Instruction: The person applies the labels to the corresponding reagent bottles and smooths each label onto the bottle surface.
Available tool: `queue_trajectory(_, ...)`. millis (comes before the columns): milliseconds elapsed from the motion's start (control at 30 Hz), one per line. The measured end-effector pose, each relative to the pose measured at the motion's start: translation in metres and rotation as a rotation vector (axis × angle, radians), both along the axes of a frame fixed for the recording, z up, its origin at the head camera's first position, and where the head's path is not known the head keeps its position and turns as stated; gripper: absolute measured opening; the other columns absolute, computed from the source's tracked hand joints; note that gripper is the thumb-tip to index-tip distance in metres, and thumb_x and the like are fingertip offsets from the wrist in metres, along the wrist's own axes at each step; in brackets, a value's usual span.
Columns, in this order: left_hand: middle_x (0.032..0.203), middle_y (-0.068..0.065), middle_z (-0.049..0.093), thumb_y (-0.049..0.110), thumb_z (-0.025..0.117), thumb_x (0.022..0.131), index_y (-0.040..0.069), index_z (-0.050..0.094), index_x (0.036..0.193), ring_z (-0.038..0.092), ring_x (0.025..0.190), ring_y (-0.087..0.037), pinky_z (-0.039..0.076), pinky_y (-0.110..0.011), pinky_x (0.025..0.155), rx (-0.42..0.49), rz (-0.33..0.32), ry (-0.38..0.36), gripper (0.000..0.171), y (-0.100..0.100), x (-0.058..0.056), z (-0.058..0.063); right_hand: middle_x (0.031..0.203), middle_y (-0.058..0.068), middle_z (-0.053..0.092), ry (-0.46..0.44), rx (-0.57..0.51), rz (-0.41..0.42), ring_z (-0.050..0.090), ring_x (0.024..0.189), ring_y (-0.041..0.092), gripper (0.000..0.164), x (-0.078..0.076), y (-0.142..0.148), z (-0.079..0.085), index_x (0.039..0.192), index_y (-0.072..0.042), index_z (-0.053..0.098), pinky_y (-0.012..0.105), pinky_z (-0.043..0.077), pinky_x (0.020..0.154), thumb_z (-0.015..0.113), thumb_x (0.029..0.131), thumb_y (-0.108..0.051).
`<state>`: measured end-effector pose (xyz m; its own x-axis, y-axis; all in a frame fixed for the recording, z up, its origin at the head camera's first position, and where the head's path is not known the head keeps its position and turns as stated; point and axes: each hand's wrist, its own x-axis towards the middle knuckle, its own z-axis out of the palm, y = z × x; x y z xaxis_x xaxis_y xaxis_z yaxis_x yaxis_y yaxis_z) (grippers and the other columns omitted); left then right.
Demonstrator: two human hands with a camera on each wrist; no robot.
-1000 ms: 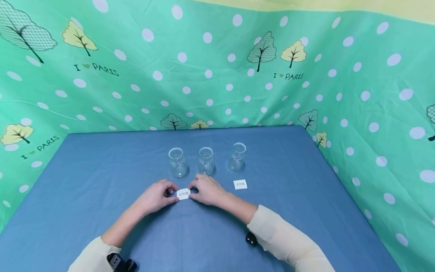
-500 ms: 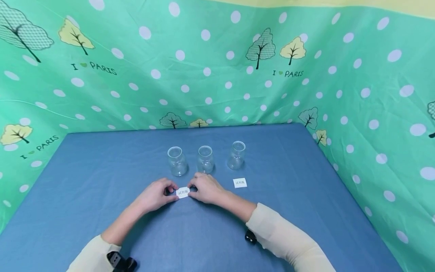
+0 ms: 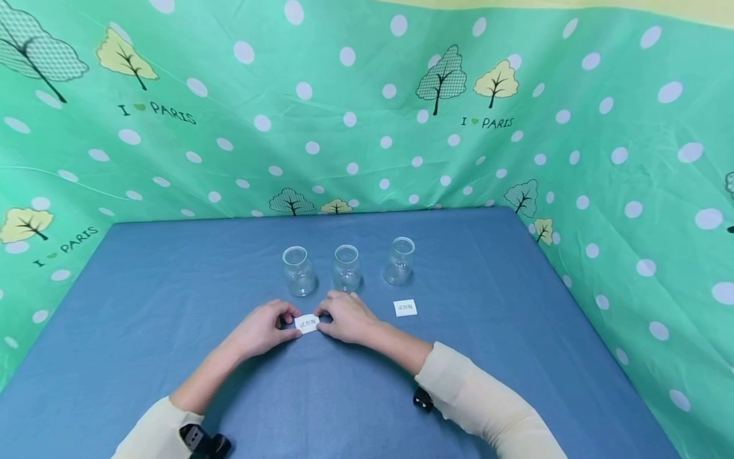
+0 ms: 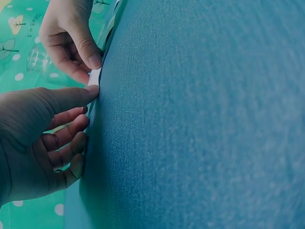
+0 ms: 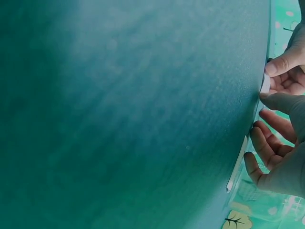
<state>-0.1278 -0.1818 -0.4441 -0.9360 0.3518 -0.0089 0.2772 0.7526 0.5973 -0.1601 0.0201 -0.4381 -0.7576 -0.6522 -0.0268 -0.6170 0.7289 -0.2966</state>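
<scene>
A small white paper label [image 3: 306,324] with handwritten characters lies flat on the blue cloth in the head view, in front of the left jar. My left hand [image 3: 265,330] holds its left edge between thumb and forefinger. From the other side, my right hand [image 3: 350,319] pinches the right edge. In the left wrist view the left thumb [image 4: 76,99] presses on the label [image 4: 94,76], and the left hand's other fingers are loosely curled. Several centimetres to the right, a second white label [image 3: 405,308] with writing lies alone on the cloth.
Three clear glass jars stand upright in a row behind the labels: a left jar [image 3: 299,273], a middle jar [image 3: 346,271] and a right jar [image 3: 399,262]. The blue table [image 3: 189,268] meets a green dotted curtain [image 3: 229,127] at the back and right.
Both hands and the label between them keep nearly the same place. The head view has tilted slightly.
</scene>
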Motion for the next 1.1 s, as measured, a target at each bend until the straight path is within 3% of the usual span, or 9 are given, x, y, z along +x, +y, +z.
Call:
queue_trajectory(267, 0.082, -0.001, 0.056, 0.019, 0.077, 0.076, 0.009, 0.064, 0.094, 0.046, 0.068, -0.009, 0.039, -0.021, 0.060, 0.017, 0.003, 0.003, 0.025, -0.001, -0.001, -0.002, 0.084, -0.005, 0.056, -0.061, -0.091, -0.035, 0.048, 0.072, 0.005, 0.029, -0.001, -0.001, 0.000, 0.108, -0.018, 0.067, 0.018, 0.039, 0.064, 0.070, 0.082, -0.030)
queue_trajectory(500, 0.083, 0.000, 0.056, 0.019, 0.076, 0.076, 0.010, 0.063, 0.095, 0.047, 0.068, -0.009, 0.039, -0.021, 0.061, 0.014, 0.004, 0.005, 0.025, -0.002, 0.000, -0.002, 0.083, -0.005, 0.056, -0.122, -0.154, -0.066, 0.048, 0.072, 0.004, 0.022, -0.001, -0.002, 0.000, 0.102, -0.018, 0.069, 0.017, 0.038, 0.063, 0.069, 0.083, -0.028)
queue_trajectory(867, 0.080, 0.000, 0.056, 0.018, 0.075, 0.076, 0.012, 0.061, 0.087, 0.047, 0.066, -0.008, 0.039, -0.021, 0.058, 0.052, 0.002, 0.062, 0.019, -0.004, 0.002, -0.005, 0.075, 0.004, 0.064, -0.328, -0.500, -0.117, 0.051, 0.064, 0.001, 0.008, 0.001, -0.010, 0.000, 0.090, -0.006, 0.068, 0.013, 0.043, 0.061, 0.067, 0.082, -0.008)
queue_trajectory(1100, 0.075, 0.003, 0.054, 0.017, 0.071, 0.081, 0.013, 0.063, 0.081, 0.046, 0.064, -0.004, 0.039, -0.020, 0.057, 0.075, 0.016, 0.069, 0.008, -0.005, 0.004, -0.003, 0.077, 0.004, 0.063, -0.427, -0.578, -0.189, 0.052, 0.065, 0.004, 0.007, 0.002, -0.010, 0.005, 0.090, -0.006, 0.068, 0.015, 0.044, 0.061, 0.067, 0.083, -0.008)
